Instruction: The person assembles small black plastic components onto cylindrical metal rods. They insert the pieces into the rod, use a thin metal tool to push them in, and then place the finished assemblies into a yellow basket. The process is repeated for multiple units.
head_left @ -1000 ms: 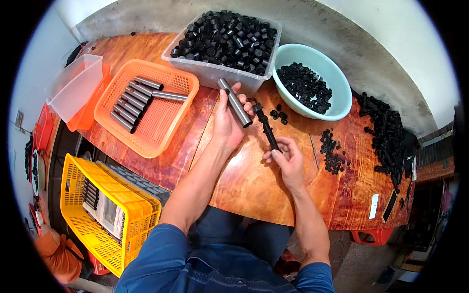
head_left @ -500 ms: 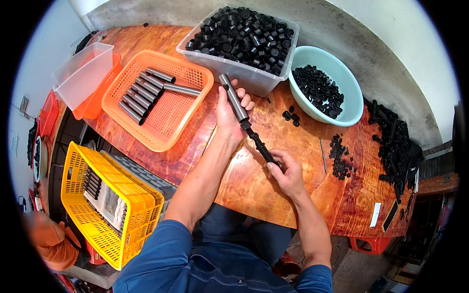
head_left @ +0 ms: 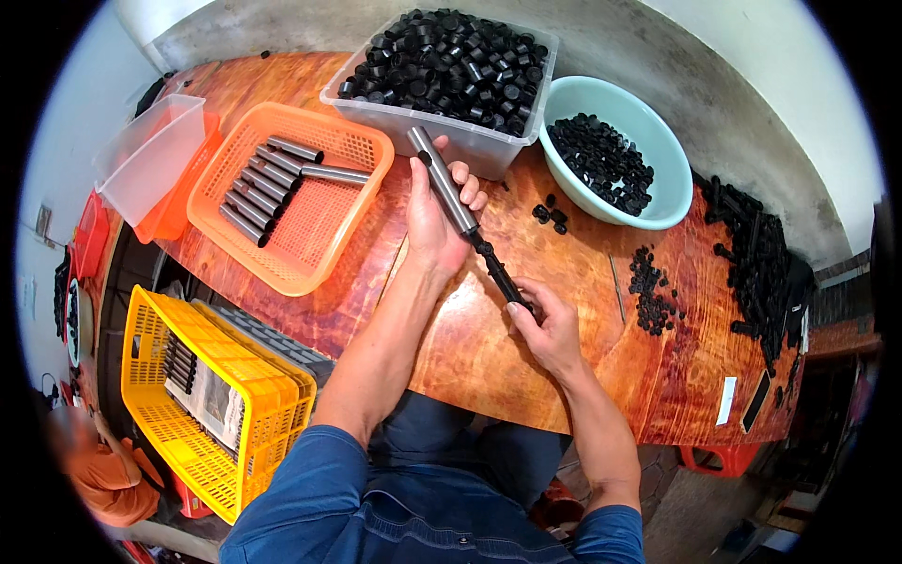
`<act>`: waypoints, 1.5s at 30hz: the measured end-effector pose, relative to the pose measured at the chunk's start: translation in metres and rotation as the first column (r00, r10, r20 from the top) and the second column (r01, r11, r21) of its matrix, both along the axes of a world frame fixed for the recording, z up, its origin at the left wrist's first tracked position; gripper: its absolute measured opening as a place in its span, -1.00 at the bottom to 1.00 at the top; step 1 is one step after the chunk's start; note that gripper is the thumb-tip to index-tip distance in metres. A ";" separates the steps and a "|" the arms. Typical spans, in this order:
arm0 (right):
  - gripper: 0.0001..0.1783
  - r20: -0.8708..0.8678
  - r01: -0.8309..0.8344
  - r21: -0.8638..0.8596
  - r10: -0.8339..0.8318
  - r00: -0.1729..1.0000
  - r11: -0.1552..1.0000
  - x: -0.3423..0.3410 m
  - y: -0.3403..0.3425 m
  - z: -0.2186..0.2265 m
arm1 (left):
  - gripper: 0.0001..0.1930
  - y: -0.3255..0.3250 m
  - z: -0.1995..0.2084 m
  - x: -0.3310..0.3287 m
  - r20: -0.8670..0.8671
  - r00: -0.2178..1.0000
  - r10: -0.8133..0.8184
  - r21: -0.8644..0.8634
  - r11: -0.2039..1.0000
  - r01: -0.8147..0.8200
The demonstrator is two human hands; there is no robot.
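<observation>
My left hand [head_left: 438, 218] is closed round a grey metal tube [head_left: 442, 179], which slants from upper left to lower right. A long black plastic rod with notches [head_left: 498, 273] stands partly out of the tube's lower end. My right hand [head_left: 548, 329] pinches the rod's outer end between thumb and fingers. To the left, an orange basket [head_left: 310, 273] holds several similar tubes [head_left: 258, 197]. Beyond my left hand stands a clear plastic bin [head_left: 442, 127] heaped with black caps [head_left: 451, 66].
A pale blue bowl [head_left: 672, 155] of small black parts stands at the back right. Black rods [head_left: 752, 254] are piled along the right edge. Small black pieces [head_left: 650, 291] and a thin metal rod [head_left: 616, 287] lie nearby. A yellow crate [head_left: 254, 376] stands at lower left; a person [head_left: 108, 470] is beyond it.
The view has shifted slightly. Both hands keep their hold on the tube and the black rod, and slightly less of the rod seems to show outside the tube.
</observation>
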State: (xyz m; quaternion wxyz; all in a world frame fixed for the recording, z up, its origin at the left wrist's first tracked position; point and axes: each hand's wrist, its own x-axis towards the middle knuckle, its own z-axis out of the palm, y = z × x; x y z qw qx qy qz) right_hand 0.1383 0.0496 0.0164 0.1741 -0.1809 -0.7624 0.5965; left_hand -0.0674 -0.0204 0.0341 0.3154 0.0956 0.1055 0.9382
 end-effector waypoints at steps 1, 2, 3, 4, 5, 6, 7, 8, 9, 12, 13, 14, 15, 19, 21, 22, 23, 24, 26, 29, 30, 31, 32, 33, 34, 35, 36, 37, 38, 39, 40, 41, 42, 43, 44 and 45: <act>-0.67 0.006 0.010 0.006 -0.010 1.000 1.000 0.001 0.000 0.001 | -0.52 0.000 0.003 0.002 -0.028 1.000 0.009 -0.030 1.000 -0.010; -0.67 0.009 0.021 0.011 -0.021 1.000 1.000 0.001 -0.001 0.002 | -0.51 -0.001 0.009 0.004 -0.059 0.998 0.016 -0.060 0.998 -0.020; -0.67 -0.014 0.027 0.047 -0.027 1.000 0.999 0.001 -0.002 0.003 | -0.51 -0.001 0.013 0.007 -0.090 0.996 0.022 -0.089 0.996 -0.030; -0.68 -0.037 0.034 0.082 -0.031 0.999 0.996 0.001 -0.003 0.004 | -0.50 -0.002 0.015 0.008 -0.113 0.993 0.016 -0.103 0.994 -0.028; -0.68 -0.061 0.039 0.118 -0.032 0.998 0.992 0.000 -0.003 0.004 | -0.50 -0.002 0.014 0.008 -0.125 0.992 0.015 -0.103 0.994 -0.028; -0.68 -0.080 0.048 0.164 -0.035 0.996 0.985 0.000 -0.004 0.005 | -0.50 -0.002 0.013 0.008 -0.137 0.990 0.014 -0.102 0.994 -0.028; -0.68 -0.098 0.058 0.210 -0.037 0.994 0.976 0.001 -0.004 0.005 | -0.50 -0.002 0.013 0.008 -0.149 0.989 0.013 -0.101 0.994 -0.028; -0.69 -0.116 0.068 0.254 -0.039 0.992 0.965 0.001 -0.005 0.004 | -0.50 -0.003 0.013 0.010 -0.159 0.987 0.008 -0.102 0.995 -0.024; -0.68 -0.129 0.078 0.269 -0.045 0.991 0.960 0.002 -0.005 0.005 | -0.50 -0.002 0.012 0.011 -0.161 0.987 -0.009 -0.095 0.995 -0.007; -0.69 -0.162 0.108 0.303 -0.060 0.985 0.947 0.002 -0.006 0.008 | -0.51 0.000 0.009 0.013 -0.188 0.980 -0.062 -0.065 0.997 0.050; -0.69 -0.171 0.115 0.307 -0.064 0.983 0.945 0.001 -0.006 0.007 | -0.51 -0.001 0.009 0.014 -0.196 0.978 -0.074 -0.104 0.993 0.054; -0.69 -0.180 0.126 0.313 -0.071 0.981 0.941 0.001 -0.006 0.007 | -0.51 -0.001 0.011 0.016 -0.205 0.975 -0.089 -0.141 0.988 0.061; -0.69 -0.190 0.134 0.259 -0.086 0.978 0.957 0.001 -0.006 0.004 | -0.51 -0.001 0.014 0.019 -0.214 0.971 -0.106 -0.178 0.982 0.068; -0.69 -0.209 0.168 0.091 -0.146 0.967 0.982 0.001 -0.007 -0.007 | -0.52 0.009 0.008 0.040 -0.285 0.941 -0.182 -0.137 0.979 0.148; -0.69 -0.220 0.197 0.042 -0.183 0.958 0.979 0.001 -0.007 -0.008 | -0.52 0.011 0.010 0.050 -0.317 0.925 -0.207 -0.228 0.964 0.138; -0.69 -0.232 0.214 0.024 -0.203 0.951 0.976 0.000 -0.008 -0.008 | -0.51 0.011 0.012 0.056 -0.328 0.918 -0.223 -0.270 0.953 0.135; -0.69 -0.243 0.231 0.006 -0.223 0.944 0.973 0.000 -0.008 -0.008 | -0.51 0.012 0.014 0.061 -0.337 0.911 -0.238 -0.309 0.942 0.132; -0.69 -0.260 0.234 -0.036 -0.235 0.937 0.972 0.000 -0.008 -0.007 | -0.52 0.013 0.015 0.063 -0.361 0.893 -0.267 -0.348 0.927 0.136; -0.70 -0.291 0.235 -0.119 -0.260 0.921 0.965 -0.001 -0.007 -0.005 | -0.52 0.015 0.010 0.068 -0.391 0.860 -0.328 -0.364 0.913 0.182; -0.74 -0.325 0.224 -0.113 -0.249 0.912 0.968 -0.001 -0.004 -0.004 | -0.46 0.016 0.006 0.079 -0.313 0.856 -0.411 -0.351 0.888 0.298; -0.76 -0.343 0.223 0.143 -0.163 0.925 0.964 0.005 0.004 -0.001 | -0.47 0.015 0.000 0.078 -0.281 0.855 -0.435 -0.323 0.882 0.343; -0.77 -0.337 0.213 0.390 -0.077 0.938 0.896 0.014 0.019 0.004 | -0.47 0.015 -0.003 0.078 -0.249 0.852 -0.461 -0.294 0.874 0.387; -0.78 -0.303 0.196 0.611 -0.002 0.953 0.767 0.022 0.031 0.007 | -0.51 0.017 0.002 0.086 -0.216 0.865 -0.453 -0.355 0.862 0.363; -0.77 -0.356 0.300 0.501 -0.122 0.926 0.812 0.025 0.037 0.005 | -0.51 0.016 0.005 0.089 -0.168 0.832 -0.528 -0.359 0.819 0.448; -0.74 -0.394 0.400 0.382 -0.245 0.886 0.833 0.026 0.043 0.001 | -0.51 0.014 0.006 0.091 -0.119 0.791 -0.600 -0.357 0.770 0.529; -0.72 -0.414 0.499 0.258 -0.373 0.831 0.827 0.029 0.048 0.000 | -0.51 0.014 0.006 0.095 -0.071 0.738 -0.671 -0.348 0.710 0.612; -0.68 -0.411 0.472 0.028 -0.420 0.809 0.881 0.028 0.051 0.013 | -0.52 0.015 0.001 0.101 -0.021 0.699 -0.715 -0.362 0.657 0.661; -0.63 -0.400 0.422 -0.204 -0.468 0.788 0.883 0.022 0.053 0.027 | -0.52 0.017 -0.001 0.106 -0.027 0.656 -0.754 -0.375 0.616 0.693; -0.60 -0.423 0.393 -0.338 -0.511 0.748 0.855 0.015 0.054 0.031 | -0.53 0.018 -0.002 0.111 -0.032 0.607 -0.794 -0.387 0.570 0.725; -0.59 -0.378 0.355 -0.439 -0.528 0.761 0.825 0.013 0.058 0.032 | -0.54 0.017 -0.002 0.114 -0.036 0.560 -0.828 -0.401 0.525 0.750; -0.60 -0.315 0.301 -0.445 -0.462 0.829 0.843 0.018 0.065 0.029 | -0.60 0.018 -0.014 0.116 -0.020 0.511 -0.859 -0.382 0.479 0.790; -0.61 -0.251 0.244 -0.458 -0.388 0.887 0.855 0.021 0.071 0.027 | -0.63 0.018 -0.015 0.117 -0.016 0.517 -0.856 -0.399 0.480 0.781; -0.63 -0.247 0.249 -0.480 -0.402 0.882 0.841 0.021 0.072 0.026 | -0.65 0.019 -0.013 0.118 -0.011 0.525 -0.851 -0.417 0.481 0.771; -0.63 -0.253 0.256 -0.493 -0.419 0.872 0.831 0.022 0.071 0.026 | -0.67 0.019 -0.011 0.119 -0.007 0.534 -0.846 -0.434 0.484 0.760; -0.63 -0.263 0.258 -0.506 -0.432 0.863 0.823 0.021 0.071 0.026 | -0.76 0.018 -0.008 0.119 -0.020 0.577 -0.817 -0.432 0.527 0.732; -0.63 -0.273 0.258 -0.517 -0.443 0.854 0.816 0.021 0.071 0.026 | -0.74 0.019 -0.007 0.119 -0.054 0.584 -0.810 -0.474 0.535 0.699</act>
